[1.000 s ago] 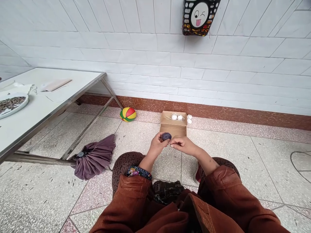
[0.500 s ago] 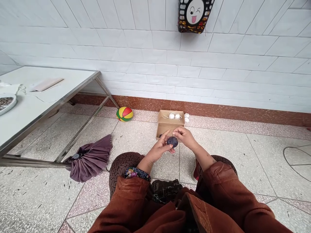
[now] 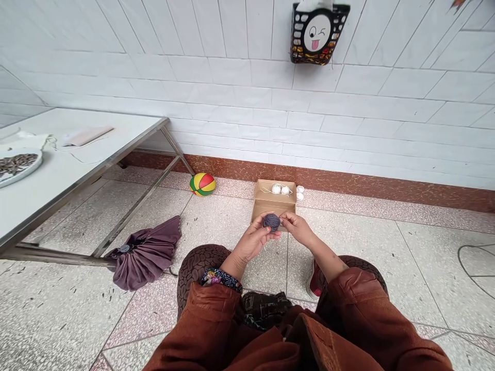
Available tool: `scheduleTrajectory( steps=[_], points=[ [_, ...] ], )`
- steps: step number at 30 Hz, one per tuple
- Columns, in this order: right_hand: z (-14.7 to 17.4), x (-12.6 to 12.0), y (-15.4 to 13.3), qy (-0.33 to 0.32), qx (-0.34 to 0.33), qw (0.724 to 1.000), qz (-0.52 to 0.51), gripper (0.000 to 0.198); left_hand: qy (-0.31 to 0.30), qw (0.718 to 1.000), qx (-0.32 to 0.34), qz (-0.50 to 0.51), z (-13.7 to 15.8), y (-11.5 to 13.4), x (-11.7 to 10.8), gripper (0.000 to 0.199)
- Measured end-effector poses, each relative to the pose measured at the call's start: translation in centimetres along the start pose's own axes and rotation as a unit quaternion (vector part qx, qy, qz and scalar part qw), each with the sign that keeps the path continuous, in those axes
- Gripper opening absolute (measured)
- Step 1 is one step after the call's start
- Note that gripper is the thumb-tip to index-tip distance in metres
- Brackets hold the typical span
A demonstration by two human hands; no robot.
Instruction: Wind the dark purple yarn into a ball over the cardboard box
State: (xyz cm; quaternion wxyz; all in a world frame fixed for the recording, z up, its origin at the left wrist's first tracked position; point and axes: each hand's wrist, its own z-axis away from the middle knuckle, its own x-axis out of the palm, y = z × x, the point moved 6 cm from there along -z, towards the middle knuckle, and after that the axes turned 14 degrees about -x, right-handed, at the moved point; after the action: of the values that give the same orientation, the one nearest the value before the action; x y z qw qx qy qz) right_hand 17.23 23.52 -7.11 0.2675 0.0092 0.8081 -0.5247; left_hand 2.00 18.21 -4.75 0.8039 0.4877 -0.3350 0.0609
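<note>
A small dark grey-purple ball of yarn (image 3: 271,222) rests in my left hand (image 3: 253,239), whose fingers and thumb close around it. Beside the ball, my right hand (image 3: 297,227) pinches at its right side with thumb and forefinger; the strand between those fingertips is too fine to make out clearly. Just beyond both hands, an open cardboard box (image 3: 259,193) stands on the floor. White yarn balls (image 3: 280,189) with loose ends lie in its raised lid part, and more white balls (image 3: 300,192) sit against its right side. My hands partly hide the box's front.
At left stands a metal-framed table (image 3: 135,135) bearing a plate (image 3: 33,167) and a folded cloth (image 3: 88,136). A purple pleated cloth item (image 3: 149,255) and a coloured ball (image 3: 202,184) lie on the floor. A black basket (image 3: 319,33) hangs on the wall; a wire loop (image 3: 462,257) is at right.
The right hand has moved from above the yarn ball to its right side. The left hand has turned the ball and now cups it more closely. The view has shifted slightly.
</note>
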Motion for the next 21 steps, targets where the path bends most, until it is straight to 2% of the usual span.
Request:
scheduleTrajectory(
  steps=[5, 8, 10, 12, 15, 18, 21],
  points=[
    [0.6, 0.5, -1.2, -0.041, -0.062, 0.997, 0.013, 0.026, 0.065, 0.996, 0.041, -0.038, -0.7, 0.2, -1.1, 0.057],
    [1.2, 0.4, -3.2, -0.094, -0.099, 0.991, -0.001, 0.030, 0.143, 0.983, 0.080, -0.082, -1.0, 0.6, -2.6, 0.061],
    [1.1, -0.2, -4.8, -0.103, -0.113, 0.988, -0.018, 0.032, 0.170, 0.974, 0.092, -0.115, -1.1, 0.7, -3.1, 0.062],
    [0.2, -1.1, -6.2, -0.091, -0.128, 0.987, -0.027, 0.033, 0.160, 0.973, 0.082, -0.143, -1.3, 0.5, -3.0, 0.063],
    [-2.3, -2.0, -7.3, -0.089, -0.164, 0.982, -0.009, 0.032, 0.100, 0.979, 0.054, -0.171, -1.4, -0.1, -2.0, 0.066],
    [-4.6, -2.5, -6.9, -0.069, -0.197, 0.978, 0.013, 0.030, 0.041, 0.981, 0.049, -0.181, -1.1, -0.1, -0.8, 0.066],
    [-5.6, -2.6, -5.0, -0.036, -0.171, 0.985, -0.005, 0.029, 0.000, 0.986, 0.055, -0.157, -0.8, 0.6, 0.4, 0.077]
  ],
)
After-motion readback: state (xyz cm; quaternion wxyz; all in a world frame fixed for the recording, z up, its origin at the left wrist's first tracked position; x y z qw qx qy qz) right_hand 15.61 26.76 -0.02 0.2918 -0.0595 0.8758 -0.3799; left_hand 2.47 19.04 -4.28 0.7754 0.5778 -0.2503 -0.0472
